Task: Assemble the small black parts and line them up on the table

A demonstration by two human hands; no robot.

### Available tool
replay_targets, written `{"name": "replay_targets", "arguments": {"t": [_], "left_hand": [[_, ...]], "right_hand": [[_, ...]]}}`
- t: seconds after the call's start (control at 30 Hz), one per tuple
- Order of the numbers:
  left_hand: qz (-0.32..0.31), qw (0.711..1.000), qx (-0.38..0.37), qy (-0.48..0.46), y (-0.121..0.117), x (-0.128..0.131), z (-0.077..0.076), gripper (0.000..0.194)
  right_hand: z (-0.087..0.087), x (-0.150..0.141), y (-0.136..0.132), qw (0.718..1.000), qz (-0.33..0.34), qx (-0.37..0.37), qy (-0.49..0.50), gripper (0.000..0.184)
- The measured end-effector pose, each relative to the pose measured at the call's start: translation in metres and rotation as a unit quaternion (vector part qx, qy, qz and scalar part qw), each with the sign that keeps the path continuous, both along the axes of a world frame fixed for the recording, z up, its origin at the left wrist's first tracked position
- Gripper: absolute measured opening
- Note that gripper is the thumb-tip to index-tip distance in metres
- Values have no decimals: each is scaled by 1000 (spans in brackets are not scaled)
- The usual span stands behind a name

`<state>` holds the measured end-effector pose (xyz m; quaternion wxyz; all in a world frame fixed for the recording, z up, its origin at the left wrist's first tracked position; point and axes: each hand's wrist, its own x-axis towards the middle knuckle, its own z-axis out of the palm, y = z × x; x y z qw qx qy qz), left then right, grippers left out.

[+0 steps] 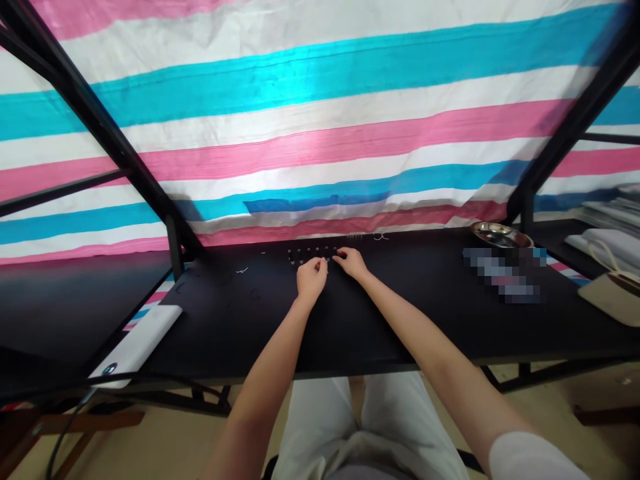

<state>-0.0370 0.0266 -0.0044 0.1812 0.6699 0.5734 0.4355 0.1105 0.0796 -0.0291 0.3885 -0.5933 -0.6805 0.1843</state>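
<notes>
Both hands reach to the far part of a black table (380, 320). My left hand (311, 278) is closed in a pinch, and what its fingertips hold is too small to make out. Close beside it on the right, my right hand (352, 263) also pinches at the tabletop; its fingertips hide whatever is between them. Several small dark pieces with shiny tops (309, 250) stand in a row just beyond my fingers. A few more lie in front of that row, partly covered by my left hand.
A short row of tiny parts (355, 237) and a thin white string (381, 237) lie near the back edge. At right are a shiny metal dish (501, 235) and a beige bag (613, 293). A white power bank (137, 343) rests at left. Black frame bars (145, 180) rise before striped sheeting.
</notes>
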Motion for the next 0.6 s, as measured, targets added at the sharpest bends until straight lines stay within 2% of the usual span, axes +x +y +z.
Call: {"name": "replay_targets", "arguments": {"t": [0.07, 0.2, 0.33, 0.43, 0.6], "left_hand": [[-8, 1000, -1, 2, 0, 0, -1, 33], [-16, 1000, 19, -7, 0, 1, 1, 31], [-38, 991, 129, 8, -5, 4, 10, 34], [-61, 975, 203, 68, -10, 5, 19, 35], [-80, 965, 220, 120, -16, 5, 23, 26]], "right_hand": [[0, 0, -2, 1000, -3, 10, 11, 19], [2, 5, -11, 996, 31, 61, 55, 27], [14, 13, -32, 986, 66, 137, 72, 31], [26, 18, -52, 978, 93, 179, 53, 31], [35, 22, -71, 968, 104, 230, -6, 31]]}}
